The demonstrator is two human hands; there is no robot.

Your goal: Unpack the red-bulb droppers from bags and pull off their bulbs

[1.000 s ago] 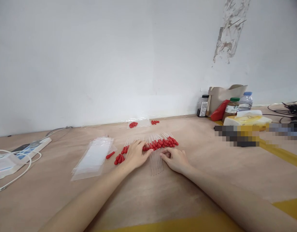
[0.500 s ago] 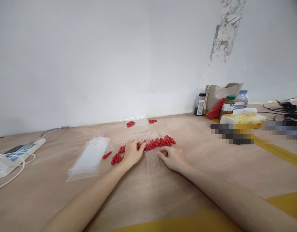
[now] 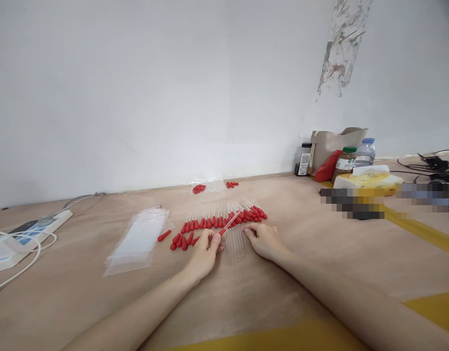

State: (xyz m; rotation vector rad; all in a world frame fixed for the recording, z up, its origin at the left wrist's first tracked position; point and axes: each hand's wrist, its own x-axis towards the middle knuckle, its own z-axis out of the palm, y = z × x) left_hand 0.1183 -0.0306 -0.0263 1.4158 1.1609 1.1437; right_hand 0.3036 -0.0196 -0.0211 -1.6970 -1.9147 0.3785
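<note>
My left hand (image 3: 205, 254) is closed on a dropper (image 3: 232, 221), its red bulb between thumb and fingers and its clear tube slanting up to the right. Bare glass tubes (image 3: 234, 246) lie side by side between my hands. My right hand (image 3: 264, 240) rests just right of them, thumb and fingertips together; whether anything thin is in the pinch I cannot make out. Beyond both hands runs a row of red-bulbed droppers (image 3: 209, 223), tips pointing away. Several loose red rubber bulbs (image 3: 179, 241) lie left of my left hand.
Clear plastic bags (image 3: 135, 241) are stacked at the left, near a power strip (image 3: 51, 225) with cables. More red bulbs (image 3: 199, 188) lie by the wall. At the back right stand a dark bottle (image 3: 303, 160), a jar (image 3: 346, 160) and a tissue pack (image 3: 368, 181).
My left hand has come back toward me from the dropper row, now with a dropper's tube showing above its fingers. My right hand has shifted slightly right.
</note>
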